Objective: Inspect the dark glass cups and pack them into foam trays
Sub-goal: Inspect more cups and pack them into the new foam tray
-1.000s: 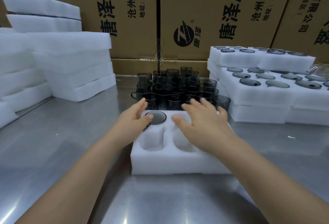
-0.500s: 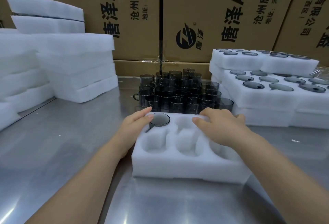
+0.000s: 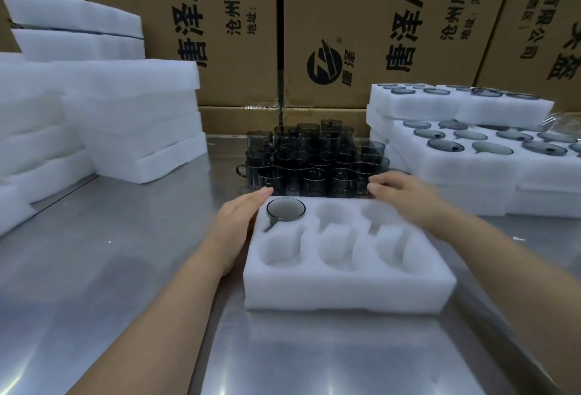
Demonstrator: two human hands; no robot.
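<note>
Mid-frame on the steel desk, a foam tray holds one dark cup in its upper-left pocket, left grip flat against its left side, right grip at its upper-right corner.

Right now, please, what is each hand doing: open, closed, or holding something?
Left hand: open, fingers straight against the left edge of the foam tray, holding nothing.
Right hand: open, resting on the tray's far right corner, holding nothing.
</note>
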